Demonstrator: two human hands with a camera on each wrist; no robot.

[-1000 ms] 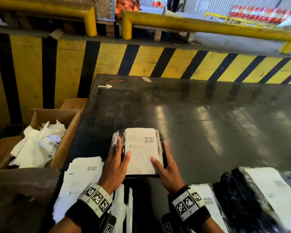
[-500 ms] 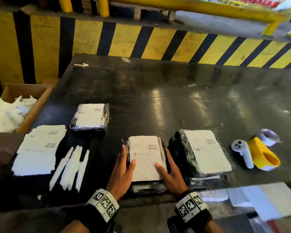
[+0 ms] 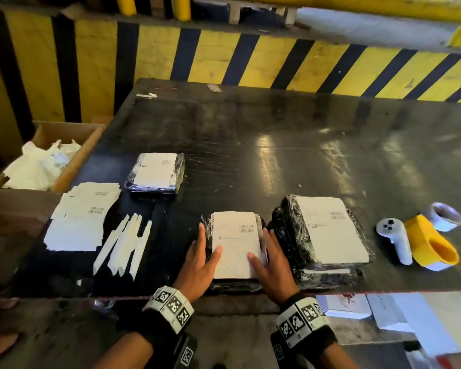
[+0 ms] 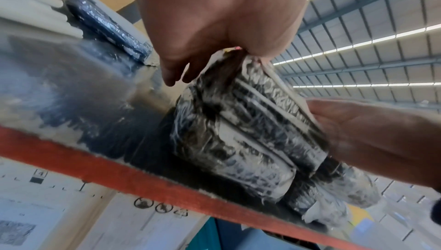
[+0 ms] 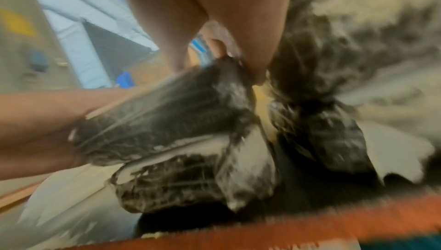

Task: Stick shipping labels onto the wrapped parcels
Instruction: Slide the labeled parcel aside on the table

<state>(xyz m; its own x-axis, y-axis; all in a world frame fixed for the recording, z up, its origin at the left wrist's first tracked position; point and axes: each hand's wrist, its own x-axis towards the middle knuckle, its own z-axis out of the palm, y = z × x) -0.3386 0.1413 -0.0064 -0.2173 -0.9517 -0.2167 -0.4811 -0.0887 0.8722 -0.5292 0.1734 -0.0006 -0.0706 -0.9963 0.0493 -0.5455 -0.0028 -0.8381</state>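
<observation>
Head view: labelled parcels (image 3: 328,230) on glossy black table (image 3: 277,155) before yellow-black striped barrier (image 3: 213,57).

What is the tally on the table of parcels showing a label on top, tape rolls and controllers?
Parcels with a label on top: 3 (far parcel, middle parcel, right parcel)
Tape rolls: 2 (yellow roll, white roll)
Controllers: 1 (controller)
Total: 6

Counter (image 3: 277,145): loose labels (image 3: 83,217), paper strips (image 3: 123,243) left; far parcel (image 3: 156,173), near parcel (image 3: 234,241), larger parcel (image 3: 330,230) centre; controller (image 3: 395,238), yellow roll (image 3: 431,246), white roll (image 3: 443,216) right
</observation>
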